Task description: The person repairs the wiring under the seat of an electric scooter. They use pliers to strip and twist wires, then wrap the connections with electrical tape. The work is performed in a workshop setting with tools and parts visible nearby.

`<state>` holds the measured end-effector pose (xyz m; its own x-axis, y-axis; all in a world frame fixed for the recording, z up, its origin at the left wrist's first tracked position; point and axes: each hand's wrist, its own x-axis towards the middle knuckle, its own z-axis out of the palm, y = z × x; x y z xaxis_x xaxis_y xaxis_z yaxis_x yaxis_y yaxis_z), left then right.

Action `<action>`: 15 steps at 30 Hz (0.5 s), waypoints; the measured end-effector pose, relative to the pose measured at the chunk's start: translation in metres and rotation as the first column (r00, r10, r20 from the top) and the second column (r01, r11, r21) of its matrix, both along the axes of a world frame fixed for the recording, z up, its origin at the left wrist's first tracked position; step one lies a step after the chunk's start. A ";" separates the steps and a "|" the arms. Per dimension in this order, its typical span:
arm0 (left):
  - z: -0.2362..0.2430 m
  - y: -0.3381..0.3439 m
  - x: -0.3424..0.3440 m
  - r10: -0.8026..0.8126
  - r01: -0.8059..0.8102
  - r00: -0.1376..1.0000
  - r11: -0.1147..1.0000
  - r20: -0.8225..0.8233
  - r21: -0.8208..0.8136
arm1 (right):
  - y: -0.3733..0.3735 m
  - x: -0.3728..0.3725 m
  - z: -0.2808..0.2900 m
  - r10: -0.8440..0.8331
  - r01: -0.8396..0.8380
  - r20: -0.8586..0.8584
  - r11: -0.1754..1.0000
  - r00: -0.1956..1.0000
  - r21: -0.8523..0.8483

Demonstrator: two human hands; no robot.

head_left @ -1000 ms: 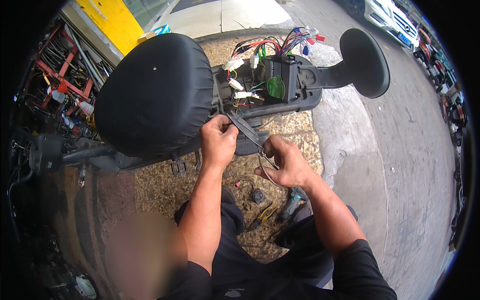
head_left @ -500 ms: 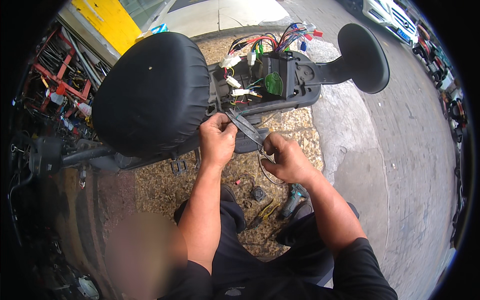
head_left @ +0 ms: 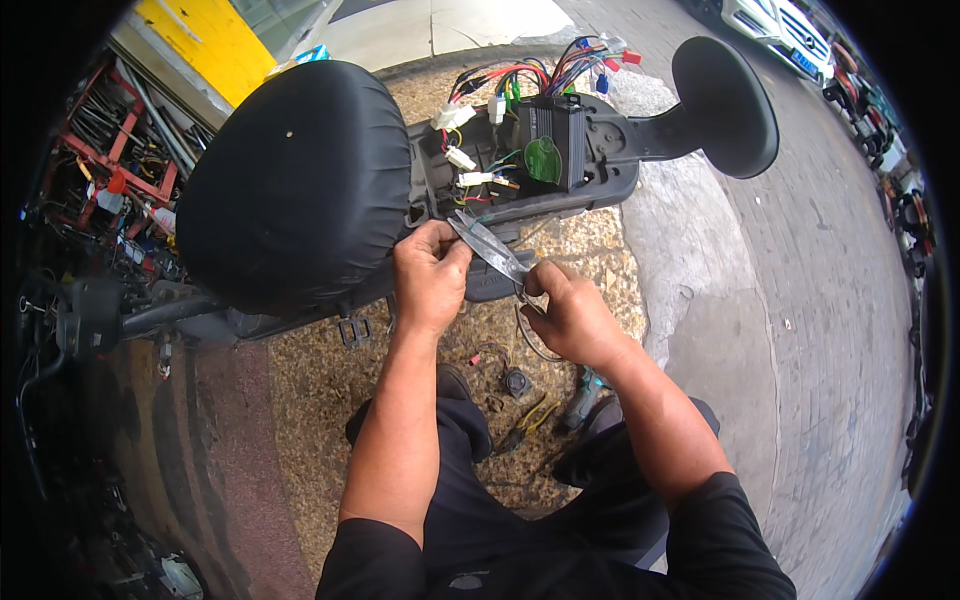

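Nearest you, between and around your dark-trousered legs (head_left: 480, 510), yellow-handled pliers (head_left: 527, 427) lie on the speckled ground (head_left: 310, 420), with a teal-and-black power tool (head_left: 583, 402) to their right by your shoe. Just beyond the pliers sits a round black part (head_left: 516, 382).

Farther out, your right hand (head_left: 580, 312) is closed around the handles of a pair of scissors (head_left: 490, 247), a handle loop showing below your fingers. The blades slant up and leftward, their tips beside your left hand (head_left: 432, 275). That hand's thumb and fingers are drawn together in a pinch at the tips; you cannot tell from here what lies between them.

Both hands work at the near edge of a two-wheeler's body (head_left: 610, 190), close to its black seat (head_left: 295, 190). Past the scissors, white connectors (head_left: 460, 158) lie left of a finned black box (head_left: 560, 125); coloured wires (head_left: 560, 72) bunch behind it. Far off stands a white car (head_left: 775, 30).
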<state>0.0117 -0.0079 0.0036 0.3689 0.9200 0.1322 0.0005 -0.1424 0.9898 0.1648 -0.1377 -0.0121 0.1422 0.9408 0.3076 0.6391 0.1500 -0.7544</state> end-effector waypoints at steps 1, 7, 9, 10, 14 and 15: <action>0.000 0.000 0.000 -0.003 0.003 1.000 1.000 0.003 0.011 | -0.001 0.000 0.000 -0.011 0.011 0.010 1.000 1.000 -0.009; 0.001 0.000 0.000 -0.019 0.018 1.000 1.000 0.019 0.025 | -0.002 -0.003 0.001 -0.043 0.044 0.057 0.999 0.997 -0.029; 0.001 -0.001 0.000 -0.026 0.026 0.999 0.999 0.019 0.025 | -0.002 -0.003 0.001 -0.046 0.047 0.069 0.999 0.997 -0.021; 0.001 0.000 0.000 -0.028 0.027 0.999 0.999 0.020 0.025 | -0.003 -0.003 0.001 -0.048 0.049 0.075 0.999 0.996 -0.017; 0.002 -0.001 -0.001 -0.033 0.033 0.999 0.999 0.019 0.010 | -0.003 -0.004 0.001 -0.062 0.064 0.064 0.998 0.996 -0.028; 0.003 -0.001 -0.001 -0.032 0.032 0.999 0.999 0.013 0.008 | -0.003 -0.005 0.001 -0.069 0.072 0.070 0.997 0.995 -0.031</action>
<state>0.0106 -0.0091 0.0062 0.3961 0.9067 0.1449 -0.0175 -0.1503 0.9885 0.1596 -0.1411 -0.0107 0.1880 0.9392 0.2873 0.6981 0.0779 -0.7118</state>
